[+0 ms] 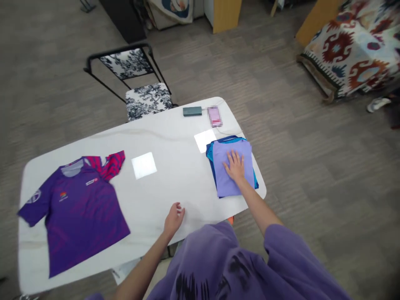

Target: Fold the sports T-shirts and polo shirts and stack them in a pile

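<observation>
My right hand (236, 166) lies flat, fingers spread, on a folded lavender garment (223, 183). That garment tops a stack of folded clothes, with blue fabric (210, 155) showing around its edges. Over the front edge of the white table (168, 141), my left hand (175, 218) hovers or rests with loosely curled fingers and no object visible in it. To its left, a purple short-sleeved jersey (83, 221) is spread out face up. One sleeve of the jersey has a pink and purple pattern, and small logos mark its chest.
A dark power bank (192, 111) and a pink phone (214, 116) lie near the table's far right corner, with a thin cable. Behind the table stands a folding chair (148, 98) with a black-and-white print. A patterned cloth (346, 54) covers furniture at the upper right.
</observation>
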{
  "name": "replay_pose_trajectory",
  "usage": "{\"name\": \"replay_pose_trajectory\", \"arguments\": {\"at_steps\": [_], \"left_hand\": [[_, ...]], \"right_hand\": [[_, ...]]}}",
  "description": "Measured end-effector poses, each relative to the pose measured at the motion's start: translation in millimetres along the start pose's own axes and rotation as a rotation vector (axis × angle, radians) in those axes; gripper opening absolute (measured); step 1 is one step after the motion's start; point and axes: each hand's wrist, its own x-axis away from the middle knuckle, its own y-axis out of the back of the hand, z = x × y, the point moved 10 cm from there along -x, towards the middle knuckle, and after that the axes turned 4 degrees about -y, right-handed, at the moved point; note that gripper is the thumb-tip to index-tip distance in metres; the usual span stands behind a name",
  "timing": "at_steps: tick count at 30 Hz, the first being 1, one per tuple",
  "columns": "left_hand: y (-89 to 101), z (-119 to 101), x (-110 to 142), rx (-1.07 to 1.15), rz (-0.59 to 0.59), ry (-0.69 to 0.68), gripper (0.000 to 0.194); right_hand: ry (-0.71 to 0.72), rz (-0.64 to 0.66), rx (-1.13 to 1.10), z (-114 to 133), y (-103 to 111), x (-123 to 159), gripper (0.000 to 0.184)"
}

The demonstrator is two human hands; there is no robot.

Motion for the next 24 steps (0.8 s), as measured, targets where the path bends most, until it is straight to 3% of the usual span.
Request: {"name": "replay_pose_trajectory", "arguments": {"at_steps": [4,7,9,12,15,17,19,22,24], "left_hand": [[85.5,118,101,-0.025,-0.211,0.19,0.041],[152.1,175,162,0.04,-0.386,0.202,0.034],[186.6,211,189,0.029,-0.452,0.227,0.035],[226.0,272,202,0.049,-0.547,0.314,0.038],[265.0,324,176,0.173,-0.655,0.255,0.039],[293.3,355,143,0.177,-0.652,0.225,0.039],[323.9,382,108,0.137,-0.613,0.203,0.038],[367.2,399,64,0.016,-0.559,0.089,0.036],[382.5,399,41,-0.066,-0.511,-0.009,0.037]], "right_hand": [[-0.037,0.036,0.084,-2,-13,0,0.083],[-0.023,-0.006,0.084,13,-15,13,0.088],[0.007,-0.045,0.075,30,-19,34,0.091],[0.063,-0.102,0.055,61,-34,80,0.091],[0.106,-0.068,0.04,110,-71,128,0.084],[0.142,0.032,0.042,161,-108,153,0.074],[0.212,0.151,0.04,233,-149,173,0.062],[0.384,0.297,0.019,373,-209,188,0.051],[0.505,0.365,0.019,474,-247,183,0.05]]}}
